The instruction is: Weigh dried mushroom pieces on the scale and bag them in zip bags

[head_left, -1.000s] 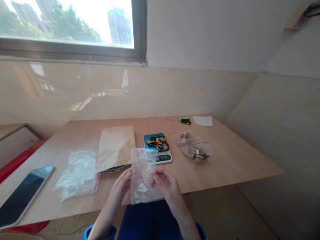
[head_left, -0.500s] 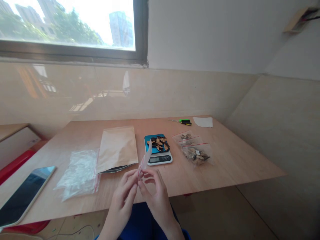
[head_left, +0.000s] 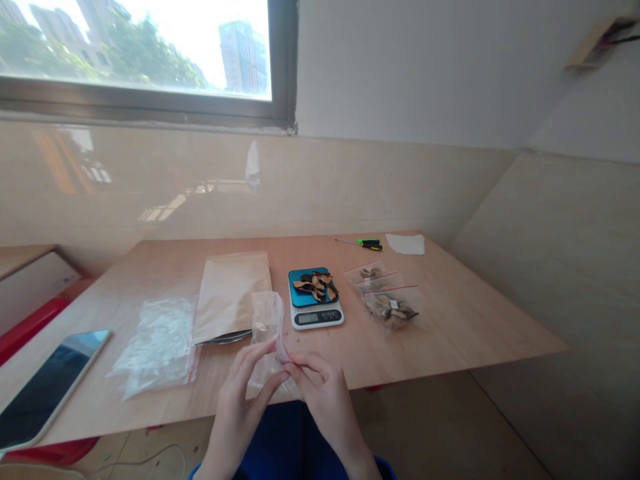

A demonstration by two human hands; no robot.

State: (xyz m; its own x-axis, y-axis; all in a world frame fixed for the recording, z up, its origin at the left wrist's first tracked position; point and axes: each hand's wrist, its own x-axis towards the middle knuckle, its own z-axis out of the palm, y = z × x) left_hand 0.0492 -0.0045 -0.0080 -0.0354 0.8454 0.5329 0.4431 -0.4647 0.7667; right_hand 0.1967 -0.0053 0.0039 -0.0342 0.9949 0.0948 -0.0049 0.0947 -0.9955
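Note:
A clear zip bag [head_left: 267, 313] with a red strip along its mouth is held between my two hands above the table's near edge. My left hand [head_left: 245, 387] pinches one side of the mouth, and my right hand [head_left: 320, 387] grips the red-striped edge on the other side. No contents show inside the bag. Just beyond it stands a kitchen scale [head_left: 317, 317] with a blue plate and white body. Brown, curled dried slices [head_left: 317, 285] lie heaped on the plate.
Left of the scale lies a kraft paper pouch [head_left: 233, 287], then a stack of clear zip bags [head_left: 155, 347] and a phone [head_left: 50, 387]. Filled zip bags [head_left: 393, 310] lie on the right. Screwdrivers [head_left: 367, 244] and white paper [head_left: 406, 244] are at the back.
The zip bag has turned from edge-on to broadside and swung left, now overlapping the kraft pouch. My hands have moved slightly apart along its mouth.

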